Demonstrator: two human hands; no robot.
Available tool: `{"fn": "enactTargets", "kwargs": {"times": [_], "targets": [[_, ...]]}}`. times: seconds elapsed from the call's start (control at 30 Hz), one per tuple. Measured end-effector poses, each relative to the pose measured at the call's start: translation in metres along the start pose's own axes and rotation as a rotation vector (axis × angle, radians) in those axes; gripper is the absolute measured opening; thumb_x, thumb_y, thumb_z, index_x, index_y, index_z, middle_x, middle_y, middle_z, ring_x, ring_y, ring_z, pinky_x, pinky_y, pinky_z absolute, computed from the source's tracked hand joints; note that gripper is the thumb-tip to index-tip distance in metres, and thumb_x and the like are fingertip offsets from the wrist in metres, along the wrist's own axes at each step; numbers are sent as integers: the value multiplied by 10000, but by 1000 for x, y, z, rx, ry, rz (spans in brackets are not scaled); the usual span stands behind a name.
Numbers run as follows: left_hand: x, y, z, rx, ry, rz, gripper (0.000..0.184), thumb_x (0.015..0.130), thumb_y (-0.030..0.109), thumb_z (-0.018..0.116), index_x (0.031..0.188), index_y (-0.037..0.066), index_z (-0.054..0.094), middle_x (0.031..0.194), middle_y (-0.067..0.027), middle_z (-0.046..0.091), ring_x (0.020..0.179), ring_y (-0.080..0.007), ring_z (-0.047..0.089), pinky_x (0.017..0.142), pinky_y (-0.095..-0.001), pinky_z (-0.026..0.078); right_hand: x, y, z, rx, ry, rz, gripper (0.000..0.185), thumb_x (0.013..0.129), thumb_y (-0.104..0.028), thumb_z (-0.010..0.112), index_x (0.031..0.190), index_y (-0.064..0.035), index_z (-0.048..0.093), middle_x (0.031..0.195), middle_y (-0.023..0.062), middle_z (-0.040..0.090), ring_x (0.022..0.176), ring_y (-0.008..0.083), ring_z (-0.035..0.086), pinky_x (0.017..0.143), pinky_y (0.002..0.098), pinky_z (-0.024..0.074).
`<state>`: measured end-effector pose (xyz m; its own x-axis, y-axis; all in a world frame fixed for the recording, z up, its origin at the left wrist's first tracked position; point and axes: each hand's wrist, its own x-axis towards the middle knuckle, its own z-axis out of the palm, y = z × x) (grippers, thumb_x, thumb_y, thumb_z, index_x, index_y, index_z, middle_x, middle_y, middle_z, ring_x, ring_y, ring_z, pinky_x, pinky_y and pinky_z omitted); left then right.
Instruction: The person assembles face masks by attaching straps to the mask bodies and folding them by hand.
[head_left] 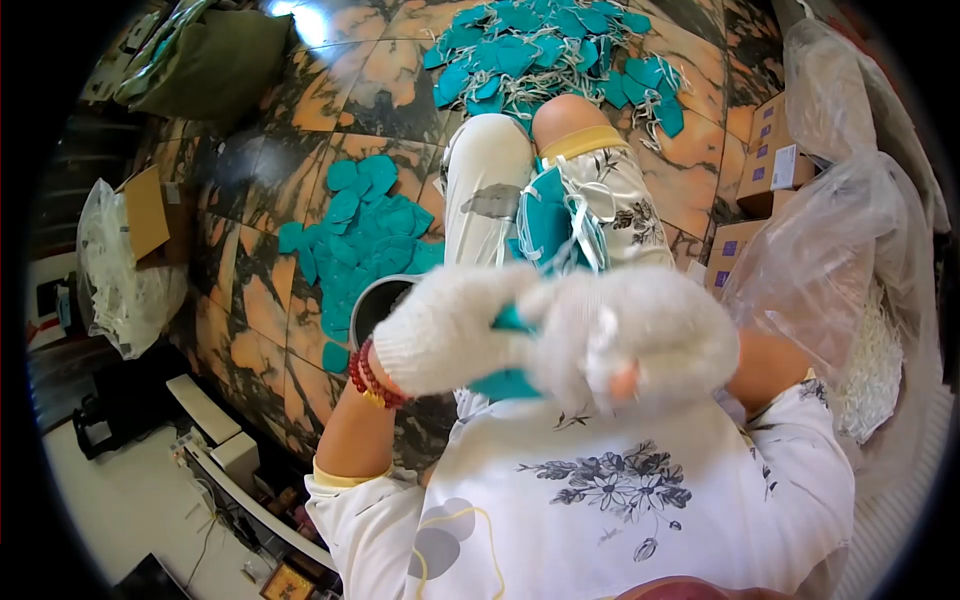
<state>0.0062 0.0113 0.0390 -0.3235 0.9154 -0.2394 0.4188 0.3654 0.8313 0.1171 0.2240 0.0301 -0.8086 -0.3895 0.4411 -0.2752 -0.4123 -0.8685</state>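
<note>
A: How far along is the work looking?

B: A corded teal pile [515, 58], its white cords [590, 68] trailing, is lying on the floor [300, 100] beyond the knees; I'm judging that share done. A plain teal pile [365, 235], showing no cords, is lying to the left and seems to be waiting.

A: And the hands?

B: The gloved left hand [450, 330] and right hand [640, 335] are meeting above the lap, both blurring. A teal piece [505, 385] is showing between them; I cannot tell which hand is gripping it, or how tightly either is closing.

A: What are you counting?

B: Two hands, two floor piles, one corded bundle [543, 215] resting on the legs, one round container [356, 312] sitting beside the left hand. Individual pieces are overlapping too much for counting.
</note>
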Motion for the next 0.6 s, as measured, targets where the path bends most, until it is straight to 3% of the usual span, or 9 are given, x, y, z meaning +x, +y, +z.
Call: {"fn": "enactTargets", "kwargs": {"times": [0.17,0.2,0.23,0.3,0.33,0.37,0.4,0.47,0.6], "targets": [[-23,20,0,178,-307,66,425,894,505,682,1069,118,676,886,-113,672,813,-325,686,694,-414,539,-24,-42,20,111,34,353,205,962,-164,686,835,-20,616,829,106,645,760,267,625,688,407,475],[-26,23,8,139,-227,92,366,785,397,831,926,89,693,783,-105,644,722,-312,655,648,-360,514,-30,-48,21,54,8,433,190,964,-150,683,832,-29,619,789,80,618,737,230,611,666,358,465],[-27,22,7,139,-244,77,369,814,420,795,942,89,693,799,-104,657,736,-307,669,657,-369,526,-32,-54,21,-6,-19,514,179,966,-137,680,829,-38,623,749,55,591,713,193,598,644,309,455],[-38,16,-1,134,-275,48,390,872,465,725,972,90,695,832,-102,682,764,-296,695,674,-388,551,-43,-65,18,-212,139,386,180,980,-141,661,831,-43,637,675,18,574,617,159,583,563,294,456],[-54,-2,-13,58,-99,-46,316,835,372,786,900,72,711,836,-100,712,743,-262,711,667,-356,560,-61,-75,8,-167,332,406,170,990,-150,647,861,-39,636,695,20,582,602,150,576,542,280,452],[-67,-6,-28,-57,50,-388,263,802,291,821,878,60,724,849,-108,729,739,-242,720,664,-334,562,-80,-85,-3,-116,528,409,164,1000,-158,632,892,-35,635,715,23,590,586,142,568,522,266,448],[-69,-3,-34,2,57,-359,282,801,300,819,905,55,726,849,-118,722,734,-254,714,664,-337,557,-78,-90,-11,10,748,414,159,1009,-170,616,938,-28,630,756,37,606,580,134,560,508,239,438],[-67,5,-32,107,15,-221,331,798,322,817,955,49,719,851,-133,706,726,-279,699,667,-349,546,-73,-80,-9,-228,693,273,146,989,-160,629,985,-15,648,764,49,621,635,149,589,561,266,474],[-35,12,-21,280,-36,-25,415,806,380,795,1026,48,679,830,-142,665,736,-313,671,672,-380,522,3,-47,-22,-699,123,156,368,934,-206,693,1204,36,631,988,120,654,908,195,632,794,322,502]]}}
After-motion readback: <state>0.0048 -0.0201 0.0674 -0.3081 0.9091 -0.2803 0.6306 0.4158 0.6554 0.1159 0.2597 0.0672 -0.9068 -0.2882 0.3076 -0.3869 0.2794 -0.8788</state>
